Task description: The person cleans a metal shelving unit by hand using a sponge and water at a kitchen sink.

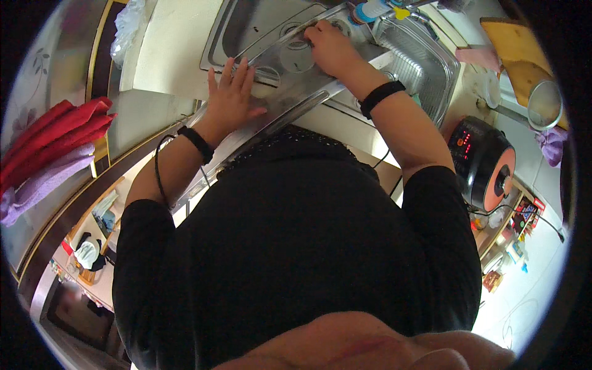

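A long stainless-steel panel (296, 88) with round shapes on it lies slantwise before me, across the metal sink (226, 27). My left hand (230, 104) rests against the panel's left part, fingers spread, with nothing gripped. Higher up, near the round shapes, my right hand (330, 48) has its fingers bent down onto the panel. Something small and dark shows at those fingertips, too unclear to name. The palm side of the right hand is hidden. A dark band circles each wrist.
A wire dish rack (407, 69) stands right of the sink, below a blue-and-white faucet filter (370, 11). Farther right sit a black electric cooker (481, 162) with lit red marks and a hanging metal-rimmed strainer (545, 105). Red cloth towels (60, 134) hang at left.
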A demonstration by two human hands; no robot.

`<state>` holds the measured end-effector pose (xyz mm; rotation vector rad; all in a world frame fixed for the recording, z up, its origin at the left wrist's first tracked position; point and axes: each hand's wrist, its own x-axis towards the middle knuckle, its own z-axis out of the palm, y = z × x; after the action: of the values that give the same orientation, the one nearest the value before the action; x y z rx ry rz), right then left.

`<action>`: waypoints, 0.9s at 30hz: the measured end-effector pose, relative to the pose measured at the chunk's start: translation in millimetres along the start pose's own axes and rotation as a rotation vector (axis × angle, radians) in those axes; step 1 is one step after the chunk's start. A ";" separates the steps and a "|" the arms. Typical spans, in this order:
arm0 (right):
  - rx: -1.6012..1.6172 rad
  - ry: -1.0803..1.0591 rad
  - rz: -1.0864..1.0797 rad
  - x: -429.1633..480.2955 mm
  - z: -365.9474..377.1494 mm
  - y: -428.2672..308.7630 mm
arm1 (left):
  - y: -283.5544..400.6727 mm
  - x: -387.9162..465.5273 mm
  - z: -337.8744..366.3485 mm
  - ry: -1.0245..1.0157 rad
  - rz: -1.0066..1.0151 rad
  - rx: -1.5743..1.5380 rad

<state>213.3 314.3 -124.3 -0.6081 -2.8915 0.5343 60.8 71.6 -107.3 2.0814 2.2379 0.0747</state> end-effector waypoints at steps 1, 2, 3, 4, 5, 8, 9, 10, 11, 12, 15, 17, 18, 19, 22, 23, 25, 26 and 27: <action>-0.001 0.010 0.001 2.1 2.8 2.3 | -0.7 -1.4 1.8 -0.007 -0.024 -0.009; -0.003 0.019 0.003 4.4 7.0 5.2 | -0.7 1.6 4.4 -0.013 -0.047 -0.019; -0.004 0.026 0.002 6.3 9.8 5.5 | 0.4 4.3 6.6 -0.020 -0.074 -0.031; -0.006 0.011 0.003 9.7 8.3 4.6 | 0.9 10.2 9.1 -0.071 -0.109 -0.064; -0.007 -0.004 0.003 13.3 6.9 3.5 | 1.4 16.4 11.6 -0.121 -0.144 -0.097; 0.030 -0.091 0.107 28.1 6.8 -3.9 | -0.9 20.4 20.1 -0.128 -0.152 -0.109; 0.053 -0.124 0.156 35.3 9.6 -9.9 | -1.6 19.8 21.3 -0.108 -0.141 -0.091; 0.093 -0.162 0.128 39.6 11.9 -23.5 | -0.1 21.0 19.9 -0.117 -0.152 -0.091; 0.132 -0.200 0.099 43.5 17.4 -41.2 | 2.5 23.6 17.3 -0.128 -0.163 -0.091; 0.171 -0.237 0.066 47.7 20.7 -57.8 | 3.1 24.9 15.3 -0.136 -0.178 -0.088; 0.081 -0.184 -0.139 34.3 51.0 -78.5 | 2.1 27.7 29.1 -0.077 -0.212 -0.096; 0.055 -0.228 0.114 51.0 37.7 -52.0 | 0.0 25.1 29.0 -0.034 -0.187 -0.088; 0.031 -0.231 0.196 65.7 30.3 -27.7 | 0.0 24.3 28.3 -0.012 -0.172 -0.083; 0.006 -0.239 0.283 69.5 25.2 -18.0 | 3.2 23.0 26.3 -0.038 -0.196 -0.077; 0.093 -0.051 0.026 44.0 52.2 -45.7 | 4.3 30.0 17.2 -0.057 -0.231 -0.061; 0.066 -0.080 0.042 42.7 53.7 -49.4 | 4.3 30.4 15.9 -0.042 -0.224 -0.067; 0.020 -0.141 0.070 41.8 54.9 -59.1 | 2.3 27.8 17.7 -0.023 -0.211 -0.062; 0.069 -0.063 0.044 47.2 42.7 -47.4 | 0.6 27.3 20.9 -0.015 -0.204 -0.055; 0.058 -0.064 0.043 48.0 40.2 -48.5 | 1.1 27.6 22.2 -0.006 -0.192 -0.051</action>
<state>143.8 280.1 -140.7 -0.6573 -2.9165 0.6519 62.1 98.8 -130.1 1.8291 2.3930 0.1112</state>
